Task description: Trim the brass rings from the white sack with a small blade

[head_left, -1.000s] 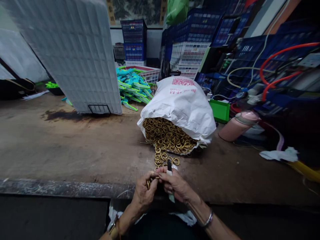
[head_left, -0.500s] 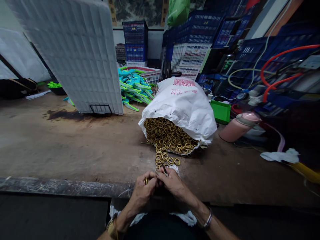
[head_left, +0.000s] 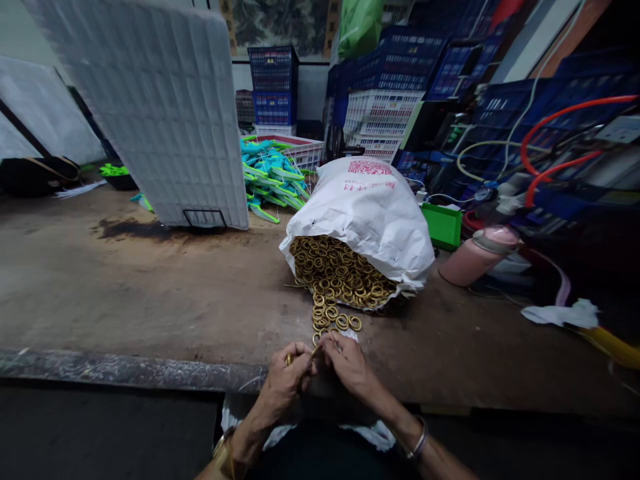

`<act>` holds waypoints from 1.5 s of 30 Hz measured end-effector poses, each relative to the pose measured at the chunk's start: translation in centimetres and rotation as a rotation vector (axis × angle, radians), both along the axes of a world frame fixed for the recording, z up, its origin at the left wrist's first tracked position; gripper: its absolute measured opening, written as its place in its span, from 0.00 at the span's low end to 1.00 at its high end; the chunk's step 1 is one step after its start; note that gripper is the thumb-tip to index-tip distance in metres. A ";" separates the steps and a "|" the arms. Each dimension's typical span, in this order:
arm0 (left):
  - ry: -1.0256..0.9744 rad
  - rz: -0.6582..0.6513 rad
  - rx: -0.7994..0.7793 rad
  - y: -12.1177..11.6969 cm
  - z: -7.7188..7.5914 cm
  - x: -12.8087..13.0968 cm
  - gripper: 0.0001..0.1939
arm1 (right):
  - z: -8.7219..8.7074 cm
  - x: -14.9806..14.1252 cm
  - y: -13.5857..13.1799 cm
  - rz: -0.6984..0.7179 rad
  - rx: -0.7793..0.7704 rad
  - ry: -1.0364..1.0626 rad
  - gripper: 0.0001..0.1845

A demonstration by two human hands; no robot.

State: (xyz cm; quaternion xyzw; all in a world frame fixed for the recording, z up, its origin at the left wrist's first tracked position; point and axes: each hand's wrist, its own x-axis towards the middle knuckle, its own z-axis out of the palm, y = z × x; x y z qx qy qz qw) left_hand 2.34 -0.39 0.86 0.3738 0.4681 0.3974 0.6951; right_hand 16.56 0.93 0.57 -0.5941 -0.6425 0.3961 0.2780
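left hand [head_left: 284, 381] grasped rings [head_left: 289, 359], lower center; right hand [head_left: 351, 368] curled alongside, hold unclear. sack [head_left: 370, 217] lay center, mouth toward hands, likely keeping loose rings [head_left: 331, 313] within reach.

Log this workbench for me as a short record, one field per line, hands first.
left hand: closed on brass-coloured rings
right hand: fingertips together beside the left; grip unclear
white sack: lying down, mouth open toward the hands, full of similar rings
loose rings: on the workbench, between sack and hands
right of sack: green tray, pink bottle
left background: upright pale panel
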 end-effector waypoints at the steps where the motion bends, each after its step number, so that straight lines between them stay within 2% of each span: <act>1: 0.009 0.008 0.008 0.0 0.1 0.0 0.12 | -0.1 0.1 -0.2 0.033 0.058 -0.096 0.13; 4: 0.012 0.020 0.046 -0.1 0.1 0.0 0.12 | -0.3 0.1 -0.9 0.166 0.133 -0.337 0.09; 8: 0.035 0.022 0.090 -0.3 -0.4 0.0 0.10 | -0.1 -0.1 -1.5 0.220 0.132 -0.502 0.19; 12: 0.097 0.013 0.147 -0.4 -0.7 -0.1 0.09 | 0.4 -0.3 -1.7 0.206 0.138 -0.520 0.20; 15: 0.124 -0.009 0.153 -0.8 0.0 -0.2 0.09 | 0.2 -0.2 -1.8 0.221 0.149 -0.522 0.19; 20: 0.077 -0.190 0.192 -2.3 2.1 -0.8 0.12 | -0.9 1.1 -1.5 0.134 0.135 -0.641 0.17; 23: -0.037 -0.249 0.118 -3.3 2.3 -1.8 0.12 | -1.0 2.2 -1.2 0.046 0.153 -0.633 0.17; 26: -0.095 -0.139 -0.034 -4.4 1.2 -3.7 0.12 | -0.7 3.1 -0.9 -0.059 0.184 -0.582 0.13; 29: -0.143 -0.015 -0.276 -6.0 -1.0 -5.9 0.11 | -1.2 3.7 -0.7 -0.152 0.206 -0.637 0.12; 30: -0.162 0.038 -0.375 -6.5 -1.8 -6.6 0.10 | -1.5 3.8 -0.6 -0.160 0.217 -0.661 0.12; 32: -0.196 0.223 -0.579 -7.3 -3.5 -7.4 0.07 | -2.3 3.9 -0.6 -0.154 0.250 -0.721 0.14; 34: -0.206 0.300 -0.650 -7.5 -5.1 -7.5 0.05 | -3.0 3.8 -0.7 -0.127 0.293 -0.771 0.15; 37: -0.209 0.353 -0.700 -6.8 -7.0 -6.9 0.06 | -3.4 3.6 -0.9 -0.107 0.337 -0.796 0.15; 40: -0.173 0.404 -0.710 -5.8 -8.4 -6.0 0.10 | -3.4 3.6 -1.1 -0.096 0.352 -0.800 0.15; 43: -0.131 0.432 -0.608 -5.3 -9.2 -5.0 0.12 | -3.6 3.7 -1.1 -0.090 0.373 -0.787 0.17; 45: -0.102 0.386 -0.517 -5.2 -9.4 -4.4 0.11 | -3.8 3.8 -1.0 -0.094 0.376 -0.771 0.17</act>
